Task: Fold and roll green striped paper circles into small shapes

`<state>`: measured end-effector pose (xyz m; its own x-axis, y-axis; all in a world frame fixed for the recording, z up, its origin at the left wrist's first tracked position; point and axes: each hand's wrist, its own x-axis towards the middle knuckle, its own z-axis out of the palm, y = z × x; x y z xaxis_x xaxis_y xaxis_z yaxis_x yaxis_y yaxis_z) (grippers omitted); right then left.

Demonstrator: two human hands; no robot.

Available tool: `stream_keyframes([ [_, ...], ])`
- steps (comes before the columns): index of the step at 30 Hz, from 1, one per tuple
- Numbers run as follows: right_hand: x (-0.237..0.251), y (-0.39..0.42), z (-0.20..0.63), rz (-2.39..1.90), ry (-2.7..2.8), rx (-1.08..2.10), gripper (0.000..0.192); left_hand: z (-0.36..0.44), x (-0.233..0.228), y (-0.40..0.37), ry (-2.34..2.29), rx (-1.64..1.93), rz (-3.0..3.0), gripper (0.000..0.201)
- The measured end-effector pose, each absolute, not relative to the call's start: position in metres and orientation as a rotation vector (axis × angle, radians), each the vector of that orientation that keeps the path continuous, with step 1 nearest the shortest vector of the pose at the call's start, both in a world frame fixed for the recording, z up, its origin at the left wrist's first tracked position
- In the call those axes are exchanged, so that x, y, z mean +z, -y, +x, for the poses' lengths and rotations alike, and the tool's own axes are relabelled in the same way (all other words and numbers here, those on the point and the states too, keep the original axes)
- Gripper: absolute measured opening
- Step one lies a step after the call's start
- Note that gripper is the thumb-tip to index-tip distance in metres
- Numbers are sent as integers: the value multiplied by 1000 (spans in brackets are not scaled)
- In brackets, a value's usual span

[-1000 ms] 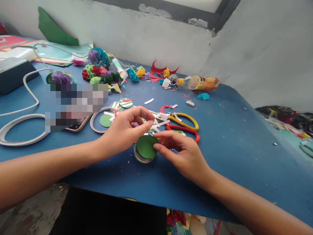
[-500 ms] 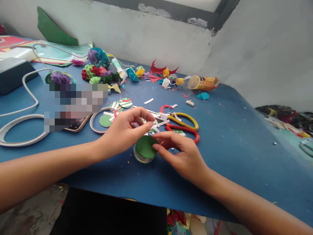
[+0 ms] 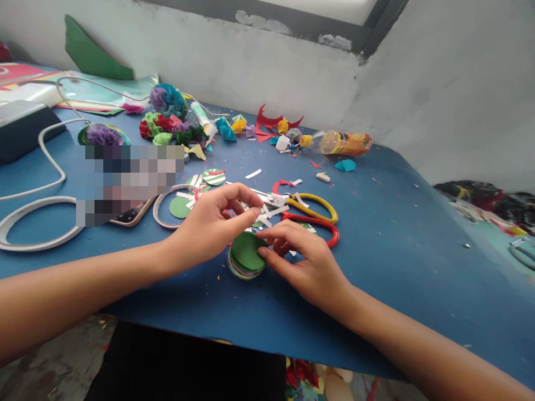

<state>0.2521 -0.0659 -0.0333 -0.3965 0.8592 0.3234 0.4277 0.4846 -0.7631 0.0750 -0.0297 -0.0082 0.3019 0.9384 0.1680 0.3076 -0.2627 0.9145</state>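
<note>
A dark green paper circle lies on top of a stack of round papers in several colours, near the front of the table. My right hand pinches the circle's right edge between thumb and forefinger. Just above and left of the stack hovers my left hand, its thumb and forefinger tips brought together; what they hold, if anything, is too small to make out. Behind the hands rest scissors with one yellow and one red handle loop. White paper strips and striped green circles lie around them, partly hidden.
A white tape roll and a phone lie to the left. Ruffled paper balls, a glue stick and a tipped plastic bottle sit toward the wall. The blue table's front edge runs before my lap.
The right hand and the green circle's edge have shifted very slightly left. My left hand stays in place over the stack.
</note>
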Motion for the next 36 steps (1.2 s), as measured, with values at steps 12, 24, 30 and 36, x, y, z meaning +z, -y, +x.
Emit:
stream_keyframes([
  [12,-29,69,253,-781,2516,233,41,75,-9,30,-1097,996,1748,15],
  [24,-29,73,251,-647,2769,42,55,75,-7,28,-1096,1031,1700,16],
  [30,-31,71,252,-700,2732,1,59,74,-8,28,-1073,1051,1675,14],
  [36,-31,70,252,-716,2787,85,57,73,-10,25,-1084,1110,1715,16],
])
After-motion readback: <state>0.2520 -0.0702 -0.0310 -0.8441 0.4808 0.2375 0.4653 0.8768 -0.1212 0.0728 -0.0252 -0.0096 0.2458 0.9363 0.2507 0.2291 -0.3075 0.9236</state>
